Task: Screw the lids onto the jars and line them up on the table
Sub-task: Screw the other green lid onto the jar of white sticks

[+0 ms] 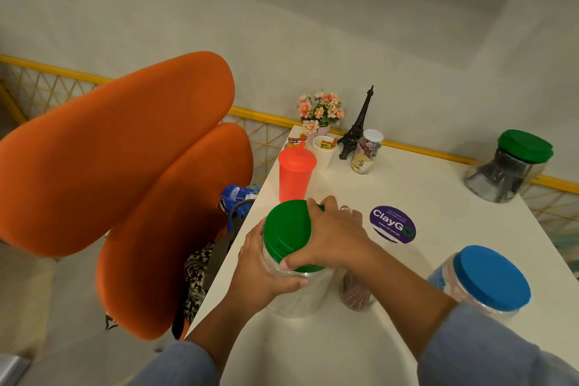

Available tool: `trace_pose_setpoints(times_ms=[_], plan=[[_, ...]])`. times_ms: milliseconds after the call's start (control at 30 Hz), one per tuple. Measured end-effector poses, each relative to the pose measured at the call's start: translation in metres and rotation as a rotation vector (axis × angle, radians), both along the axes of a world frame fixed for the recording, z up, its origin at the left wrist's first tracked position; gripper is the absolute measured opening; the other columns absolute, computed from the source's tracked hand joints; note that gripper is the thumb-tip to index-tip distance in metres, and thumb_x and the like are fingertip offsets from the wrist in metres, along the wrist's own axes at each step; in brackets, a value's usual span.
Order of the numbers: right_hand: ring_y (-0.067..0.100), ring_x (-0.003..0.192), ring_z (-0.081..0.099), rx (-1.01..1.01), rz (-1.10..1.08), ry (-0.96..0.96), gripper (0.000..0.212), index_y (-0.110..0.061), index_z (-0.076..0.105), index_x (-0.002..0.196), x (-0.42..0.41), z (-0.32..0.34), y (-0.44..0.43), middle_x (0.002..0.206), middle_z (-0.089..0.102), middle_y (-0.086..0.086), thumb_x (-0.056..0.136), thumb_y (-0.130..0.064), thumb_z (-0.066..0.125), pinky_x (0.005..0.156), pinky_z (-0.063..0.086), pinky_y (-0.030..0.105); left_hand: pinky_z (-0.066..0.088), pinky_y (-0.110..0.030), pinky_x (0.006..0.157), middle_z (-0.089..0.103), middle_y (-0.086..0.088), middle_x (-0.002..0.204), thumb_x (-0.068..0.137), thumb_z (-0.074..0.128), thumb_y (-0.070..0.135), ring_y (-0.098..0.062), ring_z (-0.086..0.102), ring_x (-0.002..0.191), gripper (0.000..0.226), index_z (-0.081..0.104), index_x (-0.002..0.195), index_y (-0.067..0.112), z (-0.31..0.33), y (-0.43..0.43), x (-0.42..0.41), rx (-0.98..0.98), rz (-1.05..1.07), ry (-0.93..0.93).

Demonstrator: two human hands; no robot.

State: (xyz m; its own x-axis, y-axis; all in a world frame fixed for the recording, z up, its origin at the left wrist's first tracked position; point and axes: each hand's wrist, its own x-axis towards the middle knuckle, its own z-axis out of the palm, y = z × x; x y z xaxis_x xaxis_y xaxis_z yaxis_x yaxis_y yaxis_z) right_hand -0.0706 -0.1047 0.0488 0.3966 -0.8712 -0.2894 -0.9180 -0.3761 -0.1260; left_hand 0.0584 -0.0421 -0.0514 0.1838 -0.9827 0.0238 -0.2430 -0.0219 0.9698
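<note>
A clear plastic jar stands near the table's left edge with a green lid on top. My left hand grips the jar's shoulder from the left. My right hand grips the green lid, fingers curled over its far rim and thumb on its near rim. To the right, a jar with a blue lid stands near the front. Another jar with a green lid sits at the far right. Beneath my right forearm a small dark jar is partly hidden.
The white table bears a purple round sticker, a red tumbler, a small jar with a white lid, a tower figurine, paper cups and a flower pot. Orange chairs stand left of the table.
</note>
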Motion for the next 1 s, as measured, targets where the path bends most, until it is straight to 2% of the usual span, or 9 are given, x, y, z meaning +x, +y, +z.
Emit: trace_pose_setpoints(times_ms=[100,167,267,367,400,533,600,833,1000], plan=[[0.031,0.127,0.035,-0.023,-0.082,-0.012,0.119,-0.027,0.009,0.144,0.004,-0.007,0.007,0.134,0.032,0.007,0.052,-0.078,0.063,0.106,0.031,0.049,0.044,-0.048,0.103,0.049,0.011,0.129,0.036,0.087,0.035,-0.012,0.046,0.125,0.108,0.036,0.132,0.043,-0.001,0.000,0.001,0.000,-0.009,0.009],[0.032,0.129,0.033,0.020,-0.045,-0.029,0.120,-0.028,0.005,0.145,-0.001,-0.003,0.003,0.137,0.030,0.007,0.053,-0.077,0.064,0.107,0.030,0.049,0.044,-0.048,0.104,0.048,0.011,0.130,0.036,0.086,0.037,-0.012,0.045,0.125,0.110,0.035,0.133,0.042,-0.001,0.000,0.001,0.003,0.007,-0.014],[0.031,0.132,0.030,0.149,0.093,-0.065,0.122,-0.030,-0.001,0.147,-0.017,0.011,-0.009,0.143,0.025,0.006,0.056,-0.062,0.074,0.108,0.031,0.047,0.043,-0.045,0.105,0.044,0.010,0.132,0.035,0.084,0.041,-0.011,0.042,0.126,0.113,0.033,0.136,0.038,0.001,0.001,-0.001,-0.007,0.038,-0.041],[0.026,0.130,0.034,0.109,0.159,-0.094,0.120,-0.028,0.002,0.148,-0.028,0.015,-0.012,0.142,0.030,0.005,0.058,-0.053,0.078,0.107,0.033,0.043,0.043,-0.044,0.105,0.043,0.010,0.132,0.035,0.084,0.042,-0.010,0.042,0.126,0.113,0.032,0.135,0.039,0.001,0.001,-0.001,-0.016,0.041,-0.053],[0.025,0.129,0.035,0.072,0.153,-0.110,0.117,-0.028,0.005,0.147,-0.029,0.013,-0.010,0.140,0.031,0.005,0.058,-0.055,0.076,0.109,0.030,0.043,0.043,-0.044,0.105,0.044,0.010,0.132,0.035,0.085,0.041,-0.010,0.042,0.125,0.113,0.033,0.135,0.040,0.000,0.001,-0.001,-0.020,0.043,-0.052],[0.027,0.131,0.036,-0.092,0.112,-0.082,0.113,-0.028,0.009,0.146,-0.026,-0.003,-0.002,0.137,0.034,0.005,0.057,-0.070,0.065,0.113,0.000,0.056,0.045,-0.044,0.103,0.048,0.010,0.129,0.037,0.086,0.037,-0.010,0.046,0.123,0.108,0.036,0.133,0.040,-0.001,0.000,-0.002,-0.036,0.050,-0.046],[0.028,0.131,0.037,-0.133,0.065,-0.065,0.114,-0.027,0.009,0.145,-0.022,-0.008,0.002,0.136,0.036,0.006,0.056,-0.075,0.060,0.112,-0.005,0.058,0.046,-0.045,0.101,0.049,0.008,0.129,0.038,0.086,0.034,-0.013,0.048,0.122,0.106,0.038,0.132,0.039,-0.002,-0.001,-0.003,-0.038,0.051,-0.038],[0.029,0.125,0.042,-0.180,-0.113,-0.098,0.107,-0.024,0.020,0.140,-0.009,-0.014,0.020,0.127,0.039,0.006,0.055,-0.079,0.056,0.112,-0.004,0.058,0.047,-0.048,0.100,0.052,0.006,0.129,0.039,0.088,0.031,-0.017,0.050,0.122,0.106,0.039,0.132,0.039,-0.006,-0.002,-0.003,-0.047,0.053,-0.006],[0.031,0.132,0.035,-0.116,-0.200,-0.100,0.113,-0.024,0.008,0.145,-0.002,-0.013,0.026,0.136,0.032,0.009,0.058,-0.076,0.059,0.113,0.001,0.057,0.046,-0.043,0.103,0.054,0.010,0.126,0.042,0.087,0.027,-0.009,0.052,0.119,0.100,0.040,0.129,0.043,-0.002,0.000,-0.001,-0.060,-0.006,0.012]])
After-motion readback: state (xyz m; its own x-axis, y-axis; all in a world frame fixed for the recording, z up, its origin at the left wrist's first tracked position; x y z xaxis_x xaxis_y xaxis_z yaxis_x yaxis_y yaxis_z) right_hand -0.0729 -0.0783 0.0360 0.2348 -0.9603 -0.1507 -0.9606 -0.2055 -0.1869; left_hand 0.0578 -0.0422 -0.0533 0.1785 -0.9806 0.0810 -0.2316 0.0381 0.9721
